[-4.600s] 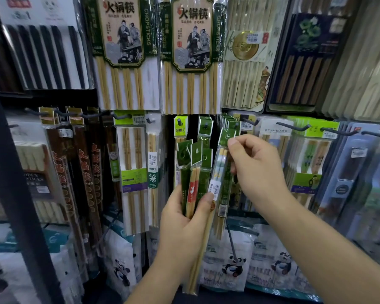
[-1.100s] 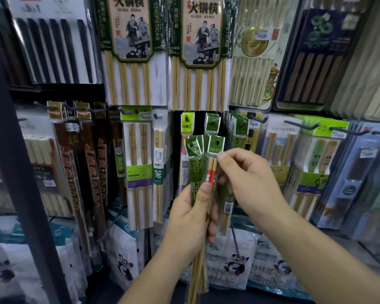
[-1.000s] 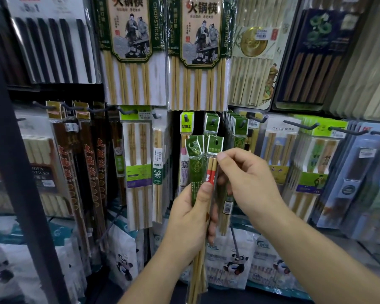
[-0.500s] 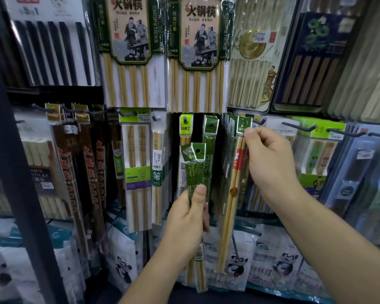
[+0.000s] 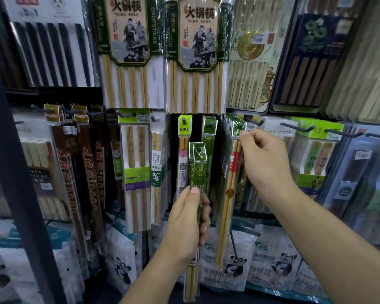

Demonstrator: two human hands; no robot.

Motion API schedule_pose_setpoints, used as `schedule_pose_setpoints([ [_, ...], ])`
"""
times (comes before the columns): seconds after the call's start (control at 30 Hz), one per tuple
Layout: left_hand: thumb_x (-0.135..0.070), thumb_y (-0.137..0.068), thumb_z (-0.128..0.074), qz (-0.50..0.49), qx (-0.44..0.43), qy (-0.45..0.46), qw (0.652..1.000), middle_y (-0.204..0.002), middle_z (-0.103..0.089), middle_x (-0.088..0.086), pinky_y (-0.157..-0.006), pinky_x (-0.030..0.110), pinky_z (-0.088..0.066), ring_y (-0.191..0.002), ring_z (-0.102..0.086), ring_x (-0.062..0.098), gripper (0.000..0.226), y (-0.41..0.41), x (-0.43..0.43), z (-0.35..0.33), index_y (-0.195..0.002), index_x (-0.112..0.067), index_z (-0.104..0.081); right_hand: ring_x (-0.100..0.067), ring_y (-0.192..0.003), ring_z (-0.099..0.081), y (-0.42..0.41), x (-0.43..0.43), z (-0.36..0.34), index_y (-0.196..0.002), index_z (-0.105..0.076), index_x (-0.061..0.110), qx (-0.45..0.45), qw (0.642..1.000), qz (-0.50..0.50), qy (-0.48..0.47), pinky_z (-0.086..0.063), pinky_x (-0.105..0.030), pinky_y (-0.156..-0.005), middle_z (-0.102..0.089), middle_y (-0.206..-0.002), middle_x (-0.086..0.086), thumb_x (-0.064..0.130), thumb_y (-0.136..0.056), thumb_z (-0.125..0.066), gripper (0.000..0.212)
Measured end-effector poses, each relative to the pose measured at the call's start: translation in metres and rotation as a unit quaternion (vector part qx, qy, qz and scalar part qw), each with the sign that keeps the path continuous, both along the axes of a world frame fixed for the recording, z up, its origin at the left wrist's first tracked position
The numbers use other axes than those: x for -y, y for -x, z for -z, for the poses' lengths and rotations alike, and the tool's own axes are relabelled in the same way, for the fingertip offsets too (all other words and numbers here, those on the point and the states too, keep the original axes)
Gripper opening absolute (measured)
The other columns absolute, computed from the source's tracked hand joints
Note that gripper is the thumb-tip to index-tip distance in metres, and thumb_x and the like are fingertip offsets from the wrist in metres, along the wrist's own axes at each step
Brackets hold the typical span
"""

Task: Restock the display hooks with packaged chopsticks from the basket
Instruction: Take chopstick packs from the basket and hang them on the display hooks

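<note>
My left hand (image 5: 188, 218) grips a small bundle of green-sleeved chopstick packs (image 5: 198, 170) upright in front of the rack, thumb pressed on the sleeve. My right hand (image 5: 264, 163) pinches the green header of a single pack with a red band (image 5: 229, 189) and holds it up at a black hook (image 5: 241, 125) that carries several like packs. That pack hangs straight down from my fingers. I cannot tell whether its hole is over the hook tip. The basket is out of view.
The rack is crowded with hanging chopstick packs: two large green-framed sets (image 5: 198, 51) above, dark brown packs (image 5: 83, 163) at left, green-label packs (image 5: 316, 154) on hooks at right. Panda-print bags (image 5: 235, 266) line the bottom row. A dark upright post (image 5: 15, 163) stands at left.
My right hand pulled the red-banded pack out of the left-hand bundle and raised it up and right to the hook. The left hand's bundle is thinner and has barely moved.
</note>
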State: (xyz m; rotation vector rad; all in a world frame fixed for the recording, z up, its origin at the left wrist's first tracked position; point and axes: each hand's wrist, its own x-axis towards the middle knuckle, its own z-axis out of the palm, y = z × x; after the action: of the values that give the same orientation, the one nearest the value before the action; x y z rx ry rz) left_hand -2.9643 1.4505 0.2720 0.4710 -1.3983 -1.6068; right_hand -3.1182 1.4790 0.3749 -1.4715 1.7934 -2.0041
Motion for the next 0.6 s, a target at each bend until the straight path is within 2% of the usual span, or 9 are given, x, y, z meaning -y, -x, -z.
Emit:
schedule_pose_setpoints([
  [0.13,-0.05,-0.099,-0.052,-0.009,0.015,0.009,1.0,-0.068,-0.054,-0.005,-0.043,0.027,-0.037,-0.052,-0.043,0.012,0.032,-0.002,-0.002,-0.002,-0.08,-0.026,-0.061,-0.003,-0.04,-0.034,0.002,-0.001,0.004,-0.066,-0.053,0.016,-0.013,1.0,0.023,-0.012,-0.041,-0.017,-0.045,-0.037,-0.044,0.013,0.036,-0.104,-0.053,0.043],
  [0.23,-0.046,-0.105,-0.052,-0.014,0.027,0.025,0.999,-0.07,-0.055,-0.003,-0.044,0.026,-0.04,-0.053,-0.047,0.012,0.032,-0.003,-0.003,-0.004,-0.08,-0.027,-0.059,-0.001,-0.04,-0.041,0.004,0.0,0.006,-0.07,-0.059,0.015,-0.012,0.999,0.041,0.0,-0.037,-0.01,-0.043,-0.044,-0.044,0.015,0.037,-0.103,-0.057,0.04],
  [0.33,-0.048,-0.102,-0.053,-0.017,0.024,0.033,0.999,-0.07,-0.055,-0.002,-0.045,0.026,-0.043,-0.054,-0.049,0.012,0.031,-0.004,-0.005,-0.006,-0.08,-0.027,-0.059,0.002,-0.048,-0.048,0.006,-0.002,0.01,-0.074,-0.06,0.017,-0.024,0.997,0.068,-0.002,-0.039,-0.008,-0.048,-0.051,-0.05,0.018,0.039,-0.1,-0.061,0.034],
  [0.43,-0.049,-0.102,-0.054,-0.018,0.024,0.047,0.998,-0.069,-0.056,-0.002,-0.046,0.027,-0.044,-0.055,-0.05,0.013,0.031,-0.004,-0.006,-0.008,-0.08,-0.027,-0.059,0.002,-0.055,-0.05,0.003,-0.005,0.015,-0.08,-0.06,0.02,-0.018,0.995,0.093,0.001,-0.04,-0.014,-0.053,-0.057,-0.063,0.013,0.037,-0.098,-0.064,0.026],
  [0.5,-0.046,-0.102,-0.053,-0.021,0.024,0.051,0.998,-0.07,-0.056,-0.003,-0.045,0.026,-0.045,-0.056,-0.051,0.013,0.029,-0.004,-0.007,-0.008,-0.079,-0.028,-0.059,0.001,-0.055,-0.05,-0.004,-0.01,0.019,-0.081,-0.061,0.019,-0.019,0.997,0.076,0.012,-0.042,-0.015,-0.053,-0.057,-0.064,0.008,0.032,-0.097,-0.065,0.021],
  [0.6,-0.042,-0.103,-0.053,-0.017,0.02,0.055,0.998,-0.07,-0.058,-0.006,-0.045,0.025,-0.045,-0.056,-0.053,0.011,0.027,-0.003,-0.009,-0.01,-0.078,-0.035,-0.062,-0.002,-0.057,-0.053,-0.02,-0.019,0.025,-0.082,-0.067,0.021,-0.025,1.0,-0.01,0.011,-0.045,-0.012,-0.053,-0.065,-0.073,0.001,0.025,-0.099,-0.063,0.018],
])
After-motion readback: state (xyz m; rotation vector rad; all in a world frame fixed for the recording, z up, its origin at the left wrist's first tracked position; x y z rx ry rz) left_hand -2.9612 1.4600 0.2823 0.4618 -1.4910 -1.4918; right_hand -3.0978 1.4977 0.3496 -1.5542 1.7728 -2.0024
